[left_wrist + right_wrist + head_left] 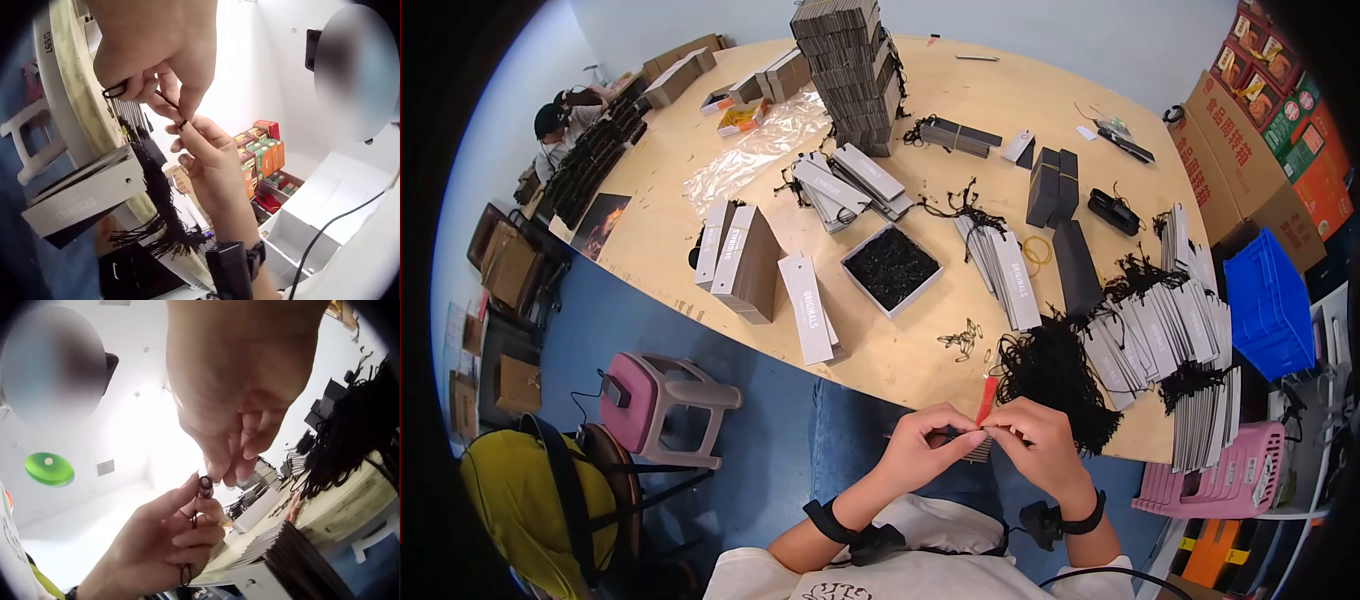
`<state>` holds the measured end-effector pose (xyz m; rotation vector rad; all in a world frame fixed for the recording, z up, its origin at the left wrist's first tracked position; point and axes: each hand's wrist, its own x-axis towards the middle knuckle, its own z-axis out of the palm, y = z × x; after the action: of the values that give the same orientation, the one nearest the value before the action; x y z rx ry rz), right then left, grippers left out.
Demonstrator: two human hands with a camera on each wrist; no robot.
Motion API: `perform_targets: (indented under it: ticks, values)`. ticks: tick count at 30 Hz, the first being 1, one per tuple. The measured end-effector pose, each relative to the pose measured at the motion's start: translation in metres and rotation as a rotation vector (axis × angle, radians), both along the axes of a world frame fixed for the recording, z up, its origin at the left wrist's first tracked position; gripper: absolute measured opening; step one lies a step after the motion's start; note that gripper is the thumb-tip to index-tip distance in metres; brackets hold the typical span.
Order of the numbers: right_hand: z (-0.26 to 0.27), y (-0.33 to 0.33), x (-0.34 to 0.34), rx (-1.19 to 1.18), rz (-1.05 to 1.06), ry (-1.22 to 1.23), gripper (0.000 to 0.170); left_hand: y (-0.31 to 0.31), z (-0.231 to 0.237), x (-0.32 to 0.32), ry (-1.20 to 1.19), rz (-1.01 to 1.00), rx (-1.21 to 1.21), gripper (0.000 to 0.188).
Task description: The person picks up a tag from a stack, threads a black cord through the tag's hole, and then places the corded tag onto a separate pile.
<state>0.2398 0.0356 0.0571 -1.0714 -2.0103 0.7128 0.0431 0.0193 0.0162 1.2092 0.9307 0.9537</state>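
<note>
My left hand (928, 440) and right hand (1040, 448) meet fingertip to fingertip at the table's front edge. Between finger and thumb the left hand pinches a thin black cord (167, 100), its loop hanging out behind the fingers. The right hand (212, 169) pinches the cord's other end, where a small dark knot-like piece (205, 483) shows between the fingertips. Close below the hands is a stack of grey ORIGINALS tags (87, 194). A red strip (987, 400) lies just beyond the fingers, beside a heap of black cords (1055, 385).
A box of small black pieces (891, 268) sits mid-table, with metal pins (963, 340) nearer me. Corded tags (1155, 335) fan out at right. A tall tag stack (850, 75) stands behind. Left are upright tags (745, 265) and, on the floor, a pink stool (670, 400).
</note>
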Motion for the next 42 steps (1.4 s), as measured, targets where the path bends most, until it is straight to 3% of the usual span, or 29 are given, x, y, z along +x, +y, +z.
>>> perform_targets:
  ticks: [2, 5, 7, 9, 15, 24, 32, 37, 42]
  values:
    - [0.005, -0.002, 0.001, -0.289, -0.004, 0.043, 0.008, 0.0, -0.002, 0.001, 0.011, 0.012, 0.004, 0.012]
    - [0.0, -0.001, 0.004, -0.359, 0.014, 0.074, 0.008, -0.001, -0.005, 0.003, 0.006, 0.034, 0.033, 0.01]
    - [-0.002, 0.0, 0.004, -0.361, 0.015, 0.095, 0.007, 0.0, -0.004, 0.004, -0.01, 0.043, 0.058, 0.01]
    - [0.0, -0.001, 0.003, -0.362, 0.016, 0.116, 0.007, 0.004, -0.003, 0.005, 0.07, 0.161, 0.357, 0.011]
    - [0.002, -0.004, -0.008, -0.322, -0.066, 0.195, 0.008, -0.001, 0.002, 0.0, -0.013, 0.055, 0.124, 0.012]
    - [-0.003, -0.007, -0.012, -0.334, -0.124, 0.288, 0.01, -0.001, 0.004, -0.002, -0.022, 0.057, 0.109, 0.014]
    - [-0.004, -0.009, -0.017, 0.057, -0.113, 0.077, 0.013, -0.002, 0.006, -0.001, 0.016, 0.073, 0.093, 0.013]
    - [0.0, -0.009, -0.016, -0.008, -0.092, 0.091, 0.012, -0.003, 0.011, 0.002, 0.071, 0.138, 0.113, 0.01]
    - [-0.001, -0.008, -0.014, -0.105, -0.079, 0.11, 0.013, -0.005, 0.018, 0.006, 0.27, 0.235, 0.26, 0.009]
